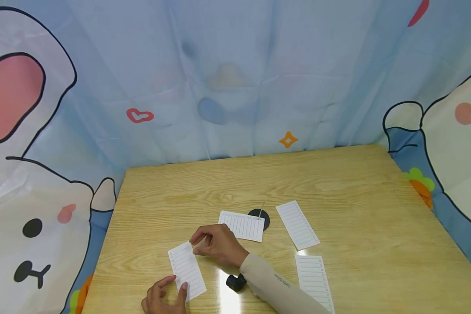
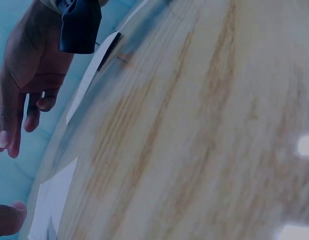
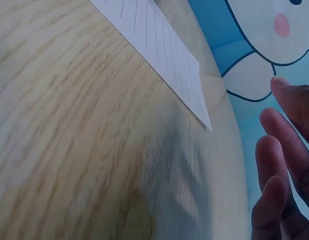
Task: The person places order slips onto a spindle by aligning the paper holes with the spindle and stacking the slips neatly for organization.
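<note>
**One card at the spike, three lying apart**

I judge my work with the cards to be at an early stage. One lined card [image 1: 243,227] covers part of the round black base [image 1: 267,221] of a slim spike [image 1: 261,210], about midway between the left and right edges of the surface [image 1: 357,209]. It looks threaded on, though I can't be sure the spike goes through it.

Three cards seem to be left. The second card [image 1: 187,271] lies nearest the surface's left edge, between my hands. My left hand [image 1: 165,298] is loosely curved, its thumb over the card and its fingers by the card's left side; I can't tell whether it presses. My right hand [image 1: 220,244] is by the card's far right corner, fingers bent and relaxed, with no paper seen between them in the wrist views.

The third card [image 1: 298,224] and fourth card [image 1: 314,279] lie right of the spike, the fourth closer to me.

My right sleeve [image 1: 284,291] crosses between the second and fourth cards, and my right hand hides a corner of the first. A patterned curtain [image 1: 235,52] hangs behind the far edge.
</note>
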Motion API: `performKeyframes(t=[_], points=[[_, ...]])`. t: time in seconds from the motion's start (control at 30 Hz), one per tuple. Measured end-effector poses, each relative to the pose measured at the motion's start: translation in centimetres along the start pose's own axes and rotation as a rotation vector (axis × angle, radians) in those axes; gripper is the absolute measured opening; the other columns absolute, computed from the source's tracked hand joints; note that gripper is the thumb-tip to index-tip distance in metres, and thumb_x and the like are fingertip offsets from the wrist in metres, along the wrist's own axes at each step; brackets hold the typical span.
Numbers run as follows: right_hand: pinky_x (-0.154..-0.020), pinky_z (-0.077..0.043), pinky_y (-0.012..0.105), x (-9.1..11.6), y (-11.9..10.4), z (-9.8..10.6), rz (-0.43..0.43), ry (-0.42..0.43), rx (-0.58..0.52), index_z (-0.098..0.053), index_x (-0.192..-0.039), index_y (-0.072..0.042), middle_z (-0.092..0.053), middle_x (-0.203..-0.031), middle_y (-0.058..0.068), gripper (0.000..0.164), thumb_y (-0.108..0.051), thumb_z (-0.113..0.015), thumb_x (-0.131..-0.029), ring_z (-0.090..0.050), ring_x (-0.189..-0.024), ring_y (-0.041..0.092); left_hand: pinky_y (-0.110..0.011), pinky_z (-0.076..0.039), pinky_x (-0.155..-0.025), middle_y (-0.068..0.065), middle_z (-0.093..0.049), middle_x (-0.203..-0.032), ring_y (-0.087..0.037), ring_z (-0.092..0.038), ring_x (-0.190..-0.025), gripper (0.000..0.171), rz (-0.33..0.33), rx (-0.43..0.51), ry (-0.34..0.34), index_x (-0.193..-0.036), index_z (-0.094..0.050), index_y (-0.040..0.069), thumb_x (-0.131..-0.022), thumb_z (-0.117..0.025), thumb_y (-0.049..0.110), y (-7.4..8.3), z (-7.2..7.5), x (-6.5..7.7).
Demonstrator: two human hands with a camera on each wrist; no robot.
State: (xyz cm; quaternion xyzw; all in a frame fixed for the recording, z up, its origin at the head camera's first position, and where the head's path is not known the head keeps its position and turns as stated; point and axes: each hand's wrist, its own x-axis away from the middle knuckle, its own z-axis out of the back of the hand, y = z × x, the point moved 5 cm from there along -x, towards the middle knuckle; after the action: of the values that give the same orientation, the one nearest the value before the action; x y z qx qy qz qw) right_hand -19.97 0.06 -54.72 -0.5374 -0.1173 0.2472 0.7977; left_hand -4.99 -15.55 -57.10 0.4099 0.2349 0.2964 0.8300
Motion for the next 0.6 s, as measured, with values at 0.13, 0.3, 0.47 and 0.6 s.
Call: performKeyframes(t=[0.13, 0.3, 0.47, 0.6], points=[[-0.062, -0.05, 0.018, -0.4, -0.1, -0.5, -0.002, -0.015, 0.028, -0.081, -0.104, -0.015, -0.082, -0.1, -0.003, 0.019, -0.016, -0.089, -0.087, -0.059, -0.066, -0.003, -0.041, -0.028, -0.081, -0.023, -0.069, -0.105, -0.024, -0.041, -0.095, 0.038, -0.005, -0.009, 0.003, -0.101, -0.073, 0.007, -0.07, -0.092, -0.005, -0.2, -0.1, 0.1], [-0.066, -0.047, 0.018, -1.3, 0.2, -1.2, -0.032, -0.03, 0.127, -0.081, -0.104, -0.02, -0.078, -0.098, -0.006, 0.02, -0.02, -0.089, -0.086, -0.053, -0.069, -0.003, -0.041, -0.028, -0.079, -0.021, -0.069, -0.103, -0.024, -0.04, -0.093, 0.039, 0.006, -0.037, -0.042, -0.102, -0.072, 0.008, -0.071, -0.093, -0.001, -0.5, -0.2, 0.0], [-0.074, -0.043, 0.018, -2.4, 0.4, -2.1, 0.0, -0.003, 0.277, -0.081, -0.1, -0.028, -0.076, -0.099, -0.012, 0.022, -0.027, -0.093, -0.082, -0.046, -0.078, 0.0, -0.041, -0.03, -0.078, -0.021, -0.069, -0.107, -0.026, -0.042, -0.094, 0.039, 0.032, -0.075, -0.104, -0.105, -0.072, 0.008, -0.073, -0.093, 0.002, -0.9, -0.3, -0.2], [-0.082, -0.046, 0.019, -2.8, 0.4, -3.0, 0.021, -0.005, 0.345, -0.082, -0.1, -0.028, -0.075, -0.107, -0.014, 0.023, -0.031, -0.093, -0.08, -0.049, -0.088, 0.002, -0.04, -0.031, -0.077, -0.02, -0.069, -0.109, -0.026, -0.043, -0.094, 0.039, 0.023, -0.083, -0.12, -0.104, -0.072, 0.009, -0.073, -0.093, 0.001, -1.1, -0.3, -0.1]])
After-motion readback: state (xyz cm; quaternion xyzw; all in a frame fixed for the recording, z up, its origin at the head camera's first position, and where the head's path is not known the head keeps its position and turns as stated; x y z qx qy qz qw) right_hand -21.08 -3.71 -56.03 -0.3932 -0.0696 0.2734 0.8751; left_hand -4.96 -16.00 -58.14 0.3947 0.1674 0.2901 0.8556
